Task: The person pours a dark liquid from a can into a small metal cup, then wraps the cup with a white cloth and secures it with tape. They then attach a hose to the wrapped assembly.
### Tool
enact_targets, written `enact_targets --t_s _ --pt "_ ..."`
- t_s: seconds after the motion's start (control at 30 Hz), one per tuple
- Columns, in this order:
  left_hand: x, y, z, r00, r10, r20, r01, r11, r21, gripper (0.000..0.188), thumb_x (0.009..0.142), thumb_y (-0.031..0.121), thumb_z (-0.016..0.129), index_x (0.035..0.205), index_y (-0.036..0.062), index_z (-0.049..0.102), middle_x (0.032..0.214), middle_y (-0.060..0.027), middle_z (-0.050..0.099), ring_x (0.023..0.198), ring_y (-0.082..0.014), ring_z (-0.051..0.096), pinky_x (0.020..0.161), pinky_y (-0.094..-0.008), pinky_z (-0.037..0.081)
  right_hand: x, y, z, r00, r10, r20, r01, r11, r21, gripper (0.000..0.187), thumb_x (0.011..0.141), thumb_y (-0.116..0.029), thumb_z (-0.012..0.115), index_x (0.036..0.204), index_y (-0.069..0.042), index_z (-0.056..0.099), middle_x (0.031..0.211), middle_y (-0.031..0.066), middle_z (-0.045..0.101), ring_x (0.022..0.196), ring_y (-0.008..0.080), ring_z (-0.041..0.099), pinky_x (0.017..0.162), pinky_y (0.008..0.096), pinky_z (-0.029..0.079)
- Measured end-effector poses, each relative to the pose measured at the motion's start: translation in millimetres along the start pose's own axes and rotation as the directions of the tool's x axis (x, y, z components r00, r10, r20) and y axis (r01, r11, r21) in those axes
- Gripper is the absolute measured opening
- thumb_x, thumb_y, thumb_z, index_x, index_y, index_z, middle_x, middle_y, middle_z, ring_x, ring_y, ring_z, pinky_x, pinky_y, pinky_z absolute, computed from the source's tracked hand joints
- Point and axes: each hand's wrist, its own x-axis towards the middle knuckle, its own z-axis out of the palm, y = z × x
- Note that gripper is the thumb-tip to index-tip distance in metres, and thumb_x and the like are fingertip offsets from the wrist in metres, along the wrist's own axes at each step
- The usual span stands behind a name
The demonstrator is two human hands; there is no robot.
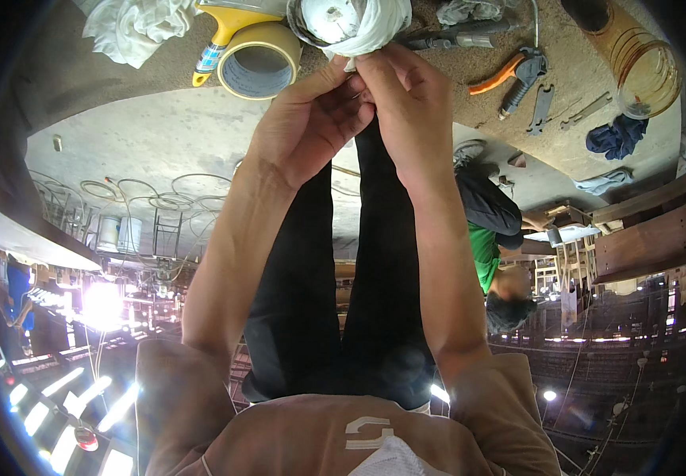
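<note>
The round bundle wrapped in crumpled white cloth [359, 28] lies at the far middle, straight beyond left grip [301, 131] and right grip [414, 119] — both about equally near, fingertips pinching the cloth's short tail [349, 64] at its near edge.

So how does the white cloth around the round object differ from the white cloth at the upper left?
The wrapped cloth curves around the round object; the loose cloth lies crumpled in a heap. The left hand and right hand have fingers at the wrapped cloth's near edge, while no hand touches the loose cloth. Both are white and creased.
</note>
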Motion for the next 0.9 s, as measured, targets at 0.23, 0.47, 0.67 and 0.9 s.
enact_targets --t_s 0.23,0.47,0.67,0.9 --pt "2.6 -19.2 8.8 0.978 0.207 -0.014 -0.207 0.976 -0.064 0.02 0.104 0.02 0.065 0.12 0.0083 0.065 0.104 0.0009 0.067 0.097 -0.0126 0.061 0.086 -0.0314 0.049 -3.0 7.9 3.0 1.0 -0.017 -0.004 0.018 0.992 0.122 0.027 0.098 -0.019 0.07 0.105 0.006 0.074 0.082 0.0067 0.075 0.069 0.0059 0.063 0.058 0.0227 0.047" --pt "0.5 -24.2 21.8 0.946 0.32 -0.058 -0.319 0.947 0.02 0.022 0.102 0.018 0.065 0.123 0.01 0.065 0.111 0.0006 0.068 0.103 -0.0123 0.061 0.09 -0.0334 0.049 -5.4 11.2 1.8 0.976 -0.168 -0.138 0.164 0.986 -0.039 0.019 0.095 -0.016 0.073 0.1 0.002 0.078 0.073 0.0054 0.073 0.062 0.0055 0.061 0.054 0.0234 0.045" --pt "0.1 -14.4 10.0 0.978 0.208 -0.021 -0.209 0.973 -0.1 0.021 0.1 0.016 0.069 0.119 0.0078 0.066 0.11 -0.0036 0.071 0.101 -0.0149 0.066 0.091 -0.0335 0.055 -6.7 17.0 -3.9 0.919 -0.367 -0.141 0.328 0.913 -0.242 0.014 0.093 -0.008 0.074 0.1 0.003 0.077 0.072 0.0061 0.073 0.058 0.0083 0.066 0.053 0.0255 0.05" --pt "6.3 -23.9 -3.8 0.963 0.267 0.044 -0.253 0.946 -0.203 0.022 0.102 0.012 0.065 0.123 0.0064 0.064 0.113 -0.005 0.069 0.102 -0.0151 0.065 0.098 -0.0357 0.052 -4.8 26.6 -13.1 0.941 -0.329 -0.076 0.325 0.944 -0.054 0.013 0.091 0.001 0.073 0.103 0.004 0.073 0.071 0.0026 0.068 0.058 0.0036 0.062 0.053 0.0212 0.048"
